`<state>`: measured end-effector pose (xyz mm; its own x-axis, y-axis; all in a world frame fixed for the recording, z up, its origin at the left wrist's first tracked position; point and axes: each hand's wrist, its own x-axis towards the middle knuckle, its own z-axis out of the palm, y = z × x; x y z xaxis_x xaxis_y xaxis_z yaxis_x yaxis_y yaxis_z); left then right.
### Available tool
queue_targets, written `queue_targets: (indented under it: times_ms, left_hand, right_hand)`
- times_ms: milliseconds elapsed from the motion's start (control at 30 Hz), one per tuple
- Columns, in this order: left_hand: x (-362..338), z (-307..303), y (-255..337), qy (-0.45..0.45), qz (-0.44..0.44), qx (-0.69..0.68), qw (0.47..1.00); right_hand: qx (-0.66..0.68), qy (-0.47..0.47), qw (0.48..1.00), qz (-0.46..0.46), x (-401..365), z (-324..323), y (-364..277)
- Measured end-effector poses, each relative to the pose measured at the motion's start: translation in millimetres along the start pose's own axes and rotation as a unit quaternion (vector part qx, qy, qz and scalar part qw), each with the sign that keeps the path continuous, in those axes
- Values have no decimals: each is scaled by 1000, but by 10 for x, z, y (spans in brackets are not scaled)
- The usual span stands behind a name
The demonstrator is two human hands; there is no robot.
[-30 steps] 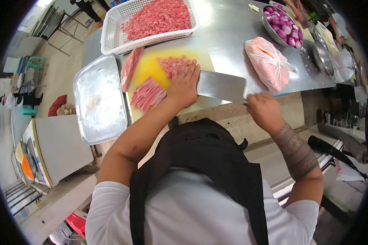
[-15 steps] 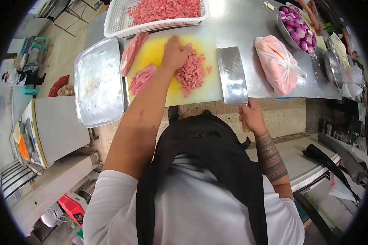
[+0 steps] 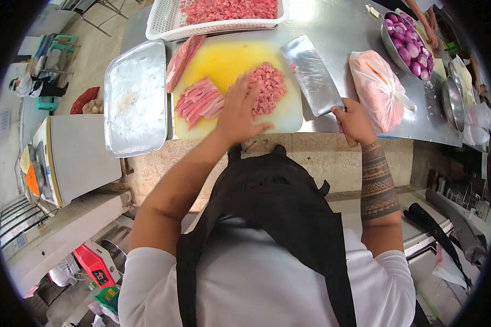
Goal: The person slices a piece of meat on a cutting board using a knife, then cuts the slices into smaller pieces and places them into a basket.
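**At the counter's near edge: cleaver (image 3: 311, 73) gripped, diced meat (image 3: 268, 87) under an open palm**

Along the near edge of the steel counter (image 3: 333, 24), a yellow cutting board (image 3: 223, 62) is laid, and both hands are seen at it. The right hand (image 3: 354, 121) is closed around the handle of the cleaver at the board's near right corner. The broad blade is angled away from the body, with its flat face turned up, and it crosses the board's right edge. Whether the blade rests on the surface cannot be told.

The left hand (image 3: 239, 111) is held open, fingers spread and palm down, over the board's near middle. Its fingertips are placed against the near left side of the diced meat, which is heaped on the right half of the board.

A bundle of meat strips (image 3: 199, 101) is laid just left of that hand. A long meat slab (image 3: 183, 54) is set along the board's left edge. A metal tray (image 3: 135, 98) is placed beside the board toward the counter's left end. A white basket (image 3: 163, 19) of more cubed meat is set beyond the board's far edge. Toward the right end, a pink plastic bag (image 3: 379, 90) and a bowl of purple onions (image 3: 409, 46) are found.
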<state>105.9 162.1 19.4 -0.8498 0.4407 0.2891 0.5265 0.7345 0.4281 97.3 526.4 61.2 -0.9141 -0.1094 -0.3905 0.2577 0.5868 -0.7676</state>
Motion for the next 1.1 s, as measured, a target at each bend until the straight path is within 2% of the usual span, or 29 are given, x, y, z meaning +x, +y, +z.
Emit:
queue_targets:
  times_ms: [67, 100, 267, 467, 567, 867, 967, 1100]
  left_hand:
    - [-268, 123, 88, -11, -2, 54, 998]
    - [-273, 191, 80, -2, -29, 43, 999]
    - [70, 502, -3, 62, -131, 18, 989]
    - [144, 560, 7, 84, -106, 25, 990]
    - [83, 579, 29, 102, -100, 48, 989]
    - [99, 606, 10, 83, -110, 44, 990]
    - [91, 616, -8, 81, -116, 31, 989]
    - [94, 603, 1, 84, -113, 25, 990]
  right_hand:
    - [62, -2, 998, 23, 42, -30, 184]
    - [52, -6, 998, 32, 45, -47, 153]
    - [66, -45, 995, 52, 216, 38, 58]
    - [104, -22, 994, 34, 443, 149, -110]
    - [41, -13, 999, 32, 544, 13, -98]
    - [9, -73, 996, 48, 417, 56, -60]
    - [27, -108, 993, 45, 176, 171, 54]
    - [126, -82, 986, 71, 43, 208, 206]
